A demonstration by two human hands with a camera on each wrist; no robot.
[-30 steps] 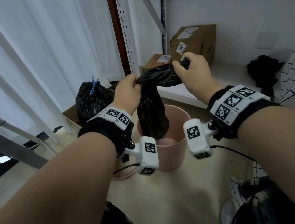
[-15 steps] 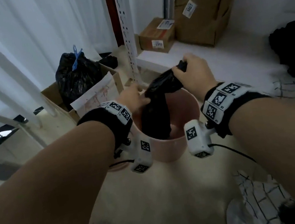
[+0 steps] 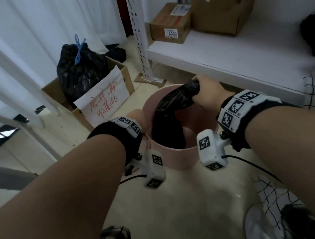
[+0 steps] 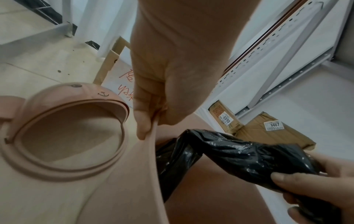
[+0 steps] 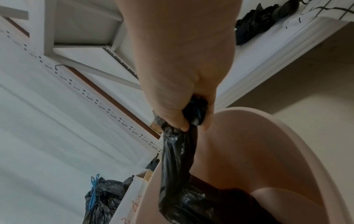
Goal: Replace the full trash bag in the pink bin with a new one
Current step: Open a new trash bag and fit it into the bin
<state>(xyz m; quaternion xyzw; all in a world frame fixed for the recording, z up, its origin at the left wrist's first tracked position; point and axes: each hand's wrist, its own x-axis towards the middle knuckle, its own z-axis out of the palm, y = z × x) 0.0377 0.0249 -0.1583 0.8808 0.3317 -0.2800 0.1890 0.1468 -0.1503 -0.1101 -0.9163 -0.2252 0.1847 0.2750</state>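
The pink bin (image 3: 179,158) stands open on the floor between my forearms. A new black trash bag (image 3: 173,104) hangs bunched into it. My right hand (image 3: 208,94) grips the bag's gathered top over the bin's far right rim; in the right wrist view the right hand (image 5: 193,121) is closed round the bag (image 5: 178,159). My left hand (image 4: 155,125) pinches the bin's left rim (image 4: 124,189) between thumb and fingers; the head view hides it behind the wrist band. The full black bag (image 3: 82,73), tied with a blue tie, sits in a cardboard box (image 3: 124,79).
The bin's pink lid (image 4: 57,94) lies on the floor left of the bin. A low white shelf (image 3: 226,60) with cardboard boxes (image 3: 222,0) runs just behind and to the right. White curtains and a metal frame stand to the left.
Both hands came down and the bag went into the bin. My left hand let go of the bag and took the bin's rim. The right hand kept its grip.
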